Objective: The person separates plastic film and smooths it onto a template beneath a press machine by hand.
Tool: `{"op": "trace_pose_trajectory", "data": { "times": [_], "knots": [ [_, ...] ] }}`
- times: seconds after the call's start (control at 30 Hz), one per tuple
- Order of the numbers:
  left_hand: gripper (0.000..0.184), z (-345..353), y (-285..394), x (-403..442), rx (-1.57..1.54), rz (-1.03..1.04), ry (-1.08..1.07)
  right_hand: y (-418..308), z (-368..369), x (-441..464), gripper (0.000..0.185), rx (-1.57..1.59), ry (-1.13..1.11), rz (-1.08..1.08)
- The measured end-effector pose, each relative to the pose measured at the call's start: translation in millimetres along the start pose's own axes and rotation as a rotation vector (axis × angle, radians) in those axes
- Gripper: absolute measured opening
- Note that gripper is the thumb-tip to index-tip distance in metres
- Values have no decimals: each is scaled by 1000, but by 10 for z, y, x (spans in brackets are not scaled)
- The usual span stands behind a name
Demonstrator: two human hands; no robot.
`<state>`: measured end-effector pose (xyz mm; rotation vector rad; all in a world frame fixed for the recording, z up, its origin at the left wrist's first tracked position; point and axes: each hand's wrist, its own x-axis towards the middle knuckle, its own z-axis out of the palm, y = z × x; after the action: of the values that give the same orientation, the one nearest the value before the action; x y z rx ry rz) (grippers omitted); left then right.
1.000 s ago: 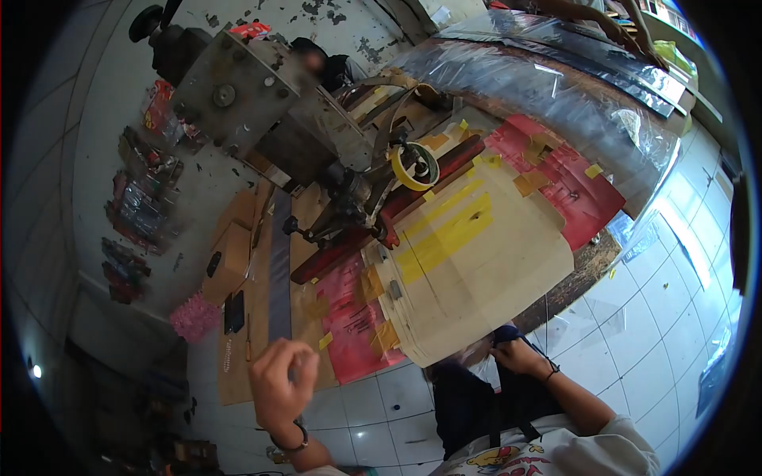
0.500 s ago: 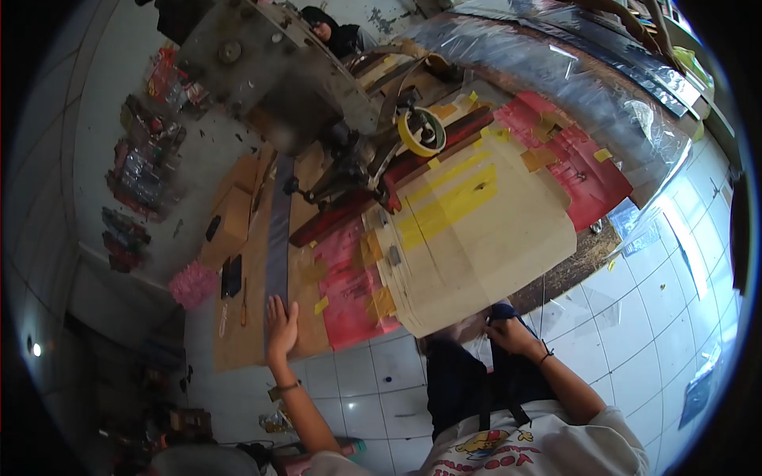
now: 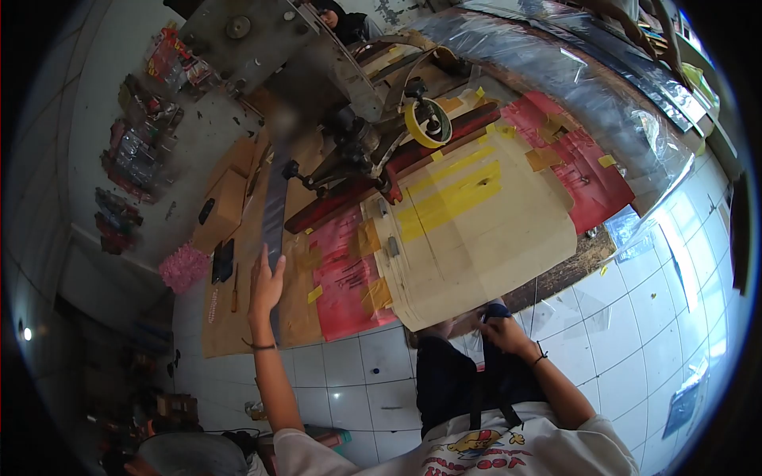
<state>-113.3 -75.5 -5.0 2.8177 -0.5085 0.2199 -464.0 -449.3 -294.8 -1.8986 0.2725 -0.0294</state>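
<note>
My left hand [image 3: 267, 284] lies with fingers stretched out on a long dark strip [image 3: 275, 208] at the table's left part. To its right is a red sheet [image 3: 349, 278] with yellow tape, partly under a large cream board [image 3: 476, 238]. My right hand [image 3: 506, 333] is closed near my lap, below the board's front edge; what it holds, if anything, is too small to name. A dark machine head [image 3: 349, 139] with a yellow-rimmed ring [image 3: 428, 123] stands over a red bar [image 3: 341, 202] along the board's back edge.
Brown boxes [image 3: 221, 208], a phone-like dark object [image 3: 223, 262] and a screwdriver-like tool [image 3: 235, 289] are at the left. Plastic sheeting [image 3: 556, 87] covers a surface at the back right, where another person's arms [image 3: 635, 32] reach in. A second person [image 3: 343, 22] is behind the machine.
My left hand has come down from above the floor beside the table, opened, and slid forward along the dark strip. My right hand stays near my lap. The view has shifted.
</note>
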Motion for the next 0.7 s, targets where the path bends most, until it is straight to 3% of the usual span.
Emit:
{"op": "trace_pose_trajectory", "data": {
  "times": [0.13,0.27,0.37,0.47,0.57,0.7],
  "knots": [
    [65,-184,626,-451,9,70,-136,22,-40,-4,38,38,-81,117],
    [64,-159,864,-816,-176,161,-94,207,7,-5,37,12,-5,-19],
    [66,-270,1183,-1102,-319,206,-135,-52,-92,-25,36,64,-85,222],
    [65,-311,1263,-1252,-309,473,-256,10,-17,-6,36,59,-76,151],
    [61,-381,1389,-1327,-335,589,-485,24,59,-14,37,45,-57,107],
    [51,-168,1614,-1402,-550,615,-424,-51,53,-20,36,19,-90,187]
  ]
}}
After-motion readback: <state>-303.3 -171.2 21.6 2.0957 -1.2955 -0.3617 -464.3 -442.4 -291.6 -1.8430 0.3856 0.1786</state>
